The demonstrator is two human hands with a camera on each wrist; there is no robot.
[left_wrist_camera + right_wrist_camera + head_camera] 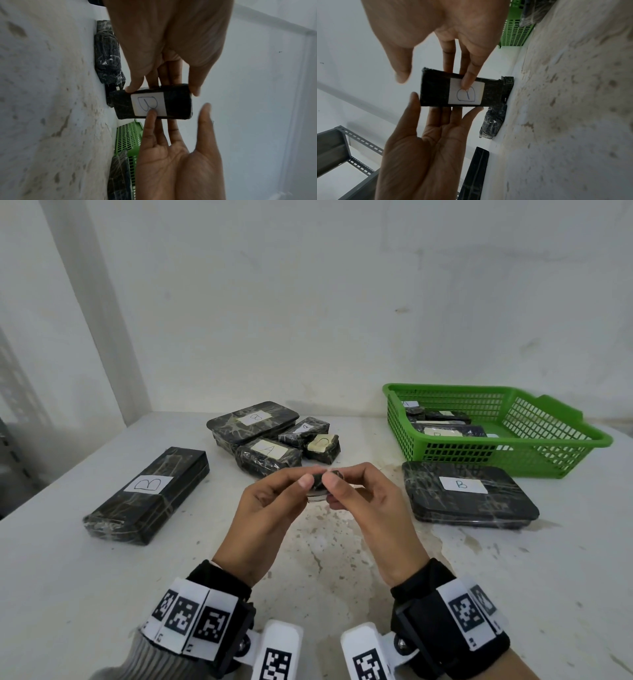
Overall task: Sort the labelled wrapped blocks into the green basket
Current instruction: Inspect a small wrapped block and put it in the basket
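Note:
A small black wrapped block (pixel 320 478) with a white label marked B (pixel 152 102) is held up over the middle of the table. My left hand (pixel 305 489) pinches its ends between thumb and fingers (pixel 132 88). My right hand (pixel 337 493) holds it from the other side: one fingertip (pixel 466 82) presses on the label and other fingers lie behind the block, while the thumb stands just off its end. The green basket (pixel 496 460) sits at the back right with several wrapped blocks inside.
A flat block marked B (pixel 466 501) lies in front of the basket. A long block marked B (pixel 150 494) lies at the left. Behind my hands is a cluster of several wrapped blocks, including one marked A (pixel 267 457). A grey metal shelf (pixel 337 148) stands beyond the table's left side.

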